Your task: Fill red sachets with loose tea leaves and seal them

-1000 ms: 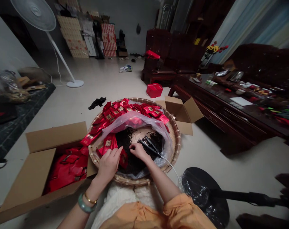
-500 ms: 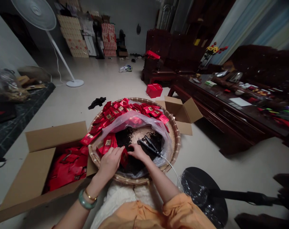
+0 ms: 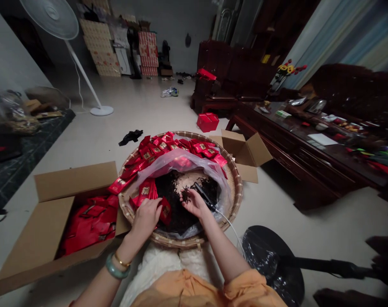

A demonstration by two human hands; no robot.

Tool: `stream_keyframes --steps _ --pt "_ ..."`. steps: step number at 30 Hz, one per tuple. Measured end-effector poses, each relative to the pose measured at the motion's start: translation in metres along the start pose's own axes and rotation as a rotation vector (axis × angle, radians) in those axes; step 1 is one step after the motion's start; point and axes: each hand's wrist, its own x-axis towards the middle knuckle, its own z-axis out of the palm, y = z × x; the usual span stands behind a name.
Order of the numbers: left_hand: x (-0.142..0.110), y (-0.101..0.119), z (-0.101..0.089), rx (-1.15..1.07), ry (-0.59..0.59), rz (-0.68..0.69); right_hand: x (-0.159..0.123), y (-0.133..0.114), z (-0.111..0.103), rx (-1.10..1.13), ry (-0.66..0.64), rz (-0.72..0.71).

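At our knees sits the front rim of a round basket (image 3: 176, 244), perhaps for easy reach. Inside its left front edge, our left hand (image 3: 147, 216) pinches a red packet (image 3: 165, 212), seemingly to steady it; whether its mouth is open, we cannot tell. Near the basket's middle, our right hand (image 3: 194, 204) curls its fingers around a small clump of dark leaves (image 3: 186, 196). More leaves lie below on a plastic sheet (image 3: 227, 192) with raised edges, likely to contain loose bits. Toward the right edge rests a black corded tool (image 3: 204, 193), probably laid there to be handy. Beside the left edge, an open carton (image 3: 48, 230) holds more red pieces. Along the far rim, outside the sheet's fold, packets (image 3: 163, 146) are heaped, apparently to stay apart from the leaves.
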Motion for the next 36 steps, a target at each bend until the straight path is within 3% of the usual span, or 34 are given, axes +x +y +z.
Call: stream_keyframes --steps 4,7,13,19,25,30,33,36 --pt "0.001 0.004 -0.007 -0.015 -0.064 -0.093 -0.011 -0.012 0.012 0.401 -0.078 0.114" --pt "0.006 0.012 -0.013 -0.111 -0.081 -0.078 -0.020 -0.028 0.024 0.483 -0.079 0.108" --pt "0.022 0.029 -0.009 -0.236 -0.070 0.092 -0.043 -0.058 0.050 0.404 -0.157 -0.031" --pt "0.022 0.031 -0.004 -0.284 -0.127 0.110 -0.047 -0.053 0.059 0.169 -0.084 -0.125" --pt "0.014 0.022 0.003 -0.317 -0.073 0.074 -0.048 -0.051 0.063 -0.137 0.004 -0.160" --pt "0.013 0.020 0.005 -0.332 -0.047 0.083 -0.048 -0.051 0.057 0.100 0.002 -0.139" --pt "0.015 0.021 -0.001 -0.339 -0.006 0.123 -0.046 -0.050 0.046 0.234 0.068 -0.163" --pt "0.017 0.022 -0.006 -0.329 0.050 0.174 -0.046 -0.046 0.038 0.111 0.133 -0.248"
